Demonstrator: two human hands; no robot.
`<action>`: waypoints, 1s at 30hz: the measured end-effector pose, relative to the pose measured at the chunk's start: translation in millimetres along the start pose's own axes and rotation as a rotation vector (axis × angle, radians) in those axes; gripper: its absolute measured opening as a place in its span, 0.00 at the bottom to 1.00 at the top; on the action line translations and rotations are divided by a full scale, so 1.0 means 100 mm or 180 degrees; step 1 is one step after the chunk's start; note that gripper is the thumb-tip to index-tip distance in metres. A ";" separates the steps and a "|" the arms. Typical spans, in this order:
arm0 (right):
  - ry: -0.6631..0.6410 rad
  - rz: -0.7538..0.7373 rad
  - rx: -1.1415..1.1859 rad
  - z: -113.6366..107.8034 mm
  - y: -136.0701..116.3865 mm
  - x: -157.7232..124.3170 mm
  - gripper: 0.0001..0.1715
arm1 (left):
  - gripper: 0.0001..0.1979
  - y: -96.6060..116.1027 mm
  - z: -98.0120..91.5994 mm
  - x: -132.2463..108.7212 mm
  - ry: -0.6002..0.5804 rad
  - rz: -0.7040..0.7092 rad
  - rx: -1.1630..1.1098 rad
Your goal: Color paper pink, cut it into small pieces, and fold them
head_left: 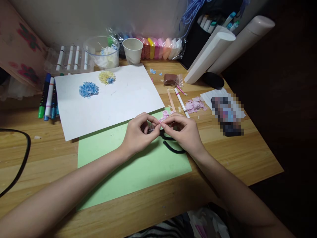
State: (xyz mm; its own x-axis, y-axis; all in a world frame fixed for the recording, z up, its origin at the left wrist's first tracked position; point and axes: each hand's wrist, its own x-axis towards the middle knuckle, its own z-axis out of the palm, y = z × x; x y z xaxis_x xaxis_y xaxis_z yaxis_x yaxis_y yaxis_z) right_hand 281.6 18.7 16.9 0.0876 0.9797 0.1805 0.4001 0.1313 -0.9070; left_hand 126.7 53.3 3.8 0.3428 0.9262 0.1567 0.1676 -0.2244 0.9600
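My left hand point(142, 132) and my right hand point(184, 130) meet over the green sheet point(119, 172), fingertips pinched together. Between them is a small bit of pink paper point(160, 122), mostly covered by the fingers. Just beyond the fingertips lie pink-and-white striped paper scraps point(165, 114). Black-handled scissors point(173, 150) rest beneath my hands, their blades largely hidden. To the left, a white sheet point(123, 102) overlaps the green one and carries a blue clump of shredded paper point(88, 89) and a yellow-and-blue clump point(107, 77).
Pink scraps point(195, 105), a white marker point(182, 103) and a wooden stick point(171, 100) lie right of the white sheet. At the back stand a clear tub point(106, 54), a paper cup point(133, 51) and colored clay packs point(158, 48). White tubes point(210, 58) lean at the right. A pixelated object point(229, 115) lies nearby.
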 end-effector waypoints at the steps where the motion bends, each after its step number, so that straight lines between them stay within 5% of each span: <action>1: 0.0002 0.0007 -0.0008 0.00 0.00 0.00 0.03 | 0.02 0.00 0.00 0.00 -0.0002 -0.0001 -0.0002; 30: 0.0018 -0.0018 -0.0102 0.00 -0.03 0.00 0.05 | 0.02 0.00 -0.01 0.01 -0.0006 -0.0057 0.0012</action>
State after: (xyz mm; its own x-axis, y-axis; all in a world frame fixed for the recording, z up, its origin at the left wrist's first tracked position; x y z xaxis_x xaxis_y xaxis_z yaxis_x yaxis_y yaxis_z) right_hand 280.5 18.2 19.5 0.0903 0.9781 0.1878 0.4297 0.1318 -0.8933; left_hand 126.5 54.5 4.3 0.3414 0.9296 0.1391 0.1772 -0.2090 0.9617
